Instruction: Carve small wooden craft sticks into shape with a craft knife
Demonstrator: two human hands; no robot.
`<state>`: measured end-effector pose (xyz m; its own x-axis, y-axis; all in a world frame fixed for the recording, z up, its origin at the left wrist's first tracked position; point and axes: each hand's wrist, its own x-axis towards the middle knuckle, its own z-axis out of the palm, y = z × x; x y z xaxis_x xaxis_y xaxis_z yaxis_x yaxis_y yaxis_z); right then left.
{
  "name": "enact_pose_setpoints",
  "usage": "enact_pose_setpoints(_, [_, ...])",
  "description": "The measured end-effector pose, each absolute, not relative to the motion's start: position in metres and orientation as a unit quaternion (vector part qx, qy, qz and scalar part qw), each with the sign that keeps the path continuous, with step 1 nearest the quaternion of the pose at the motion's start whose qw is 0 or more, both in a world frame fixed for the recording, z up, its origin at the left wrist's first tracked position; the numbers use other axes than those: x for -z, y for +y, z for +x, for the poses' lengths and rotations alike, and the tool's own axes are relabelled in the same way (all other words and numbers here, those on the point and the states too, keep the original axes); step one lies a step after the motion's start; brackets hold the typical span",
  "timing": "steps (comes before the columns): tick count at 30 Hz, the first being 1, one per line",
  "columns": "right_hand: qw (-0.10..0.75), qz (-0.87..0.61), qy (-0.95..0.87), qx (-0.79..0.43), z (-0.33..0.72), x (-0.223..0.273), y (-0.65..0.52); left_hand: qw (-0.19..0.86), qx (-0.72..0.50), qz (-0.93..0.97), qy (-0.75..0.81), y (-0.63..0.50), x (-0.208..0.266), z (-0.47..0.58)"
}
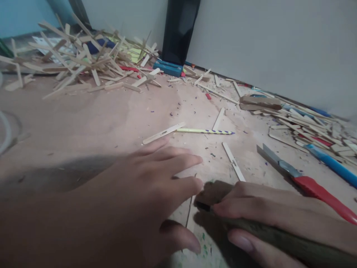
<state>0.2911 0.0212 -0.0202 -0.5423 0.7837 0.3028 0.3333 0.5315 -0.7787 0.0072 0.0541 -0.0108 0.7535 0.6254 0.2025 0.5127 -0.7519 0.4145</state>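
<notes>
At the near side of the bench [83,115], in the head view, the right hand [264,206] grips a dark-handled tool [273,234], fingers laid along the top and thumb below. The left hand [150,178] is spread palm down, fingers parted; whether it presses on anything beneath cannot be told.

The tool's long axis runs aslant, its black tip pointing left and slightly toward the back edge, just beside the left fingertips; its other end trails toward the near right corner. It looks stiff and fairly light, with a handle that should not slip much; the hold is best kept on the handle, behind the tip.

Beyond the right fingers, a wooden stick [232,162] has its far end aimed at the back edge and leftward. It is probably light, stiff and easily split, so pinching its flat middle seems safest.
</notes>
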Motion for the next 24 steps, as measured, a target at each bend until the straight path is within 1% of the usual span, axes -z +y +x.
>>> enact_pose_setpoints(7, [0.339,-0.357,-0.794,-0.357,0.280,0.015,0.021,0.173,-0.176,0.916,0.317,0.053,0.009,0.009])
enact_pose_setpoints(10, [0.297,-0.366,-0.798,-0.376,0.286,0.009,0.023,0.168,-0.173,0.919,0.311,0.052,0.008,0.010])
enact_pose_setpoints(12, [0.271,-0.345,-0.817,-0.374,0.293,0.008,0.024,0.164,-0.173,0.919,0.313,0.052,0.007,0.011])
enact_pose_setpoints(16, [0.248,-0.302,-0.852,-0.347,0.301,0.008,0.026,0.176,-0.158,0.921,0.309,0.057,0.005,0.011])
enact_pose_setpoints(20, [0.282,-0.268,-0.864,-0.321,0.298,0.008,0.026,0.184,-0.151,0.921,0.309,0.061,0.004,0.008])
enact_pose_setpoints(22, [0.285,-0.258,-0.872,-0.302,0.294,0.006,0.025,0.178,-0.148,0.923,0.307,0.061,0.004,0.006])
enact_pose_setpoints(24, [0.276,-0.295,-0.864,-0.302,0.291,0.002,0.026,0.179,-0.144,0.923,0.308,0.060,0.002,0.005])
